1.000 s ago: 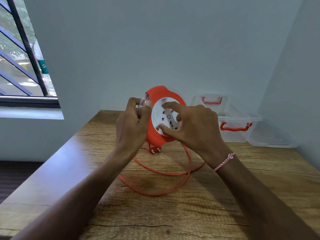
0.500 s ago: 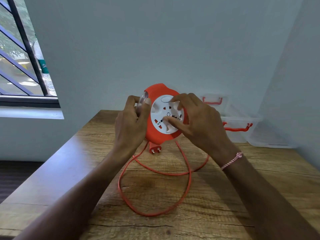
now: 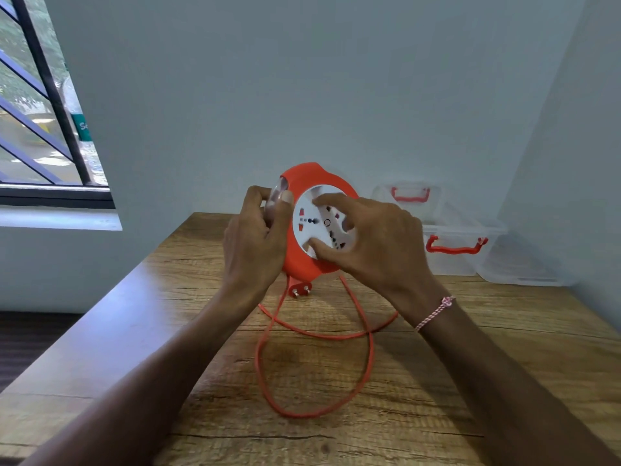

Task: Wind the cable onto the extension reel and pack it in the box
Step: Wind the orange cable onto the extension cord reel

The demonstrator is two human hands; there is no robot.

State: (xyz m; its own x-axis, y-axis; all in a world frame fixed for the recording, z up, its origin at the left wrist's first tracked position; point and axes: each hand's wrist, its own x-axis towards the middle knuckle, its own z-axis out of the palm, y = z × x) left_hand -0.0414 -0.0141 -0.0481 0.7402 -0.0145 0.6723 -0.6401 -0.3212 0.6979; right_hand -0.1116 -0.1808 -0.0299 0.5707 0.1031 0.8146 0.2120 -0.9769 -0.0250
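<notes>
I hold an orange extension reel [image 3: 304,178] upright above the wooden table [image 3: 453,381]. My left hand [image 3: 255,240] grips its left rim, thumb on the front edge. My right hand [image 3: 373,243] rests on the white socket disc [image 3: 311,223], fingertips pressed into its recesses. The orange cable [image 3: 369,361] hangs from the reel's underside and lies in loose crossing loops on the table. Its plug [image 3: 300,290] dangles just under the reel, pins down. A clear plastic box [image 3: 460,250] with red handles stands at the back right.
The box's clear lid [image 3: 524,274] lies beside it against the right wall. A second red-handled clear part [image 3: 410,193] leans behind the box. A barred window [image 3: 43,105] is on the left, and the table's left edge drops to a dark floor.
The white disc has turned under my right hand's fingers. The cable loop on the table has changed shape, now longer and reaching closer to me.
</notes>
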